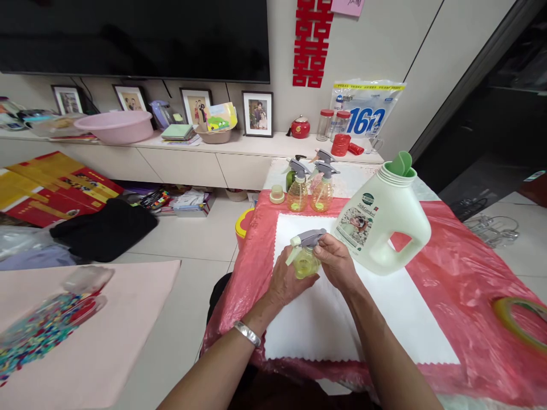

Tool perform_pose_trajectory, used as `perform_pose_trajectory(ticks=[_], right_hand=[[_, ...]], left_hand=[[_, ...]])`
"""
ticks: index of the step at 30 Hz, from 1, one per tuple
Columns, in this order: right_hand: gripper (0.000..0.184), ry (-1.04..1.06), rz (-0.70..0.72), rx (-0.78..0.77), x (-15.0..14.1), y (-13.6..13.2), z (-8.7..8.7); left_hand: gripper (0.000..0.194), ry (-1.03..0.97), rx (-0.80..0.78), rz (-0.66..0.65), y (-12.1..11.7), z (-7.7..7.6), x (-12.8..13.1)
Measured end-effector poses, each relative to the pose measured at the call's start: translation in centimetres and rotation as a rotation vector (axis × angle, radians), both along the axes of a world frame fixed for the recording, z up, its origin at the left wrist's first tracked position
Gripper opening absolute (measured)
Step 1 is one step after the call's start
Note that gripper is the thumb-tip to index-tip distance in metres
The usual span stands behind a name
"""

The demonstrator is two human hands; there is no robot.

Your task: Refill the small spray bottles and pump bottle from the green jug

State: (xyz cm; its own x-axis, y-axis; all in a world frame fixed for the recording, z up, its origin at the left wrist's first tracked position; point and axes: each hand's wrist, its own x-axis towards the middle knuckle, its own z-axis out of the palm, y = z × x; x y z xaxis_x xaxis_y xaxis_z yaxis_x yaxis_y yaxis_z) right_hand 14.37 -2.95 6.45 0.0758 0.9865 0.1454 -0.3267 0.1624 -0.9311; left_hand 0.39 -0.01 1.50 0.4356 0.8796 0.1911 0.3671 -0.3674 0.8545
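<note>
A small spray bottle with yellowish liquid and a grey trigger head is held above a white cloth. My left hand wraps round its body from the left and below. At the head's right side, my right hand grips the collar and trigger area with thumb and fingers. Just right of my hands stands a large pale green detergent jug, with a green scoop or funnel in its mouth. Beyond them are a spray bottle, another spray bottle and a loose pale cap.
Red plastic sheeting covers the table; a roll of tape lies at its right. Behind is a low cabinet with picture frames and a pink basin. A pink-topped table with coloured beads stands left.
</note>
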Motion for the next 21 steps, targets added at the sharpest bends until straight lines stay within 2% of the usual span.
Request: perform_pose_trajectory(ticks=[6,15,21], right_hand=[[0.040,0.034,-0.103,-0.009,-0.2,0.5,-0.3],[0.035,-0.006,-0.084,-0.008,-0.1,0.0,-0.6],[0.033,-0.038,-0.080,-0.010,0.1,-0.2,-0.6]], left_hand=[[0.088,-0.047,-0.027,0.028,0.0,-0.7,-0.2],[0.089,-0.083,-0.047,0.037,0.0,-0.9,0.0],[0.086,-0.130,0.012,-0.013,0.1,-1.2,-0.1]])
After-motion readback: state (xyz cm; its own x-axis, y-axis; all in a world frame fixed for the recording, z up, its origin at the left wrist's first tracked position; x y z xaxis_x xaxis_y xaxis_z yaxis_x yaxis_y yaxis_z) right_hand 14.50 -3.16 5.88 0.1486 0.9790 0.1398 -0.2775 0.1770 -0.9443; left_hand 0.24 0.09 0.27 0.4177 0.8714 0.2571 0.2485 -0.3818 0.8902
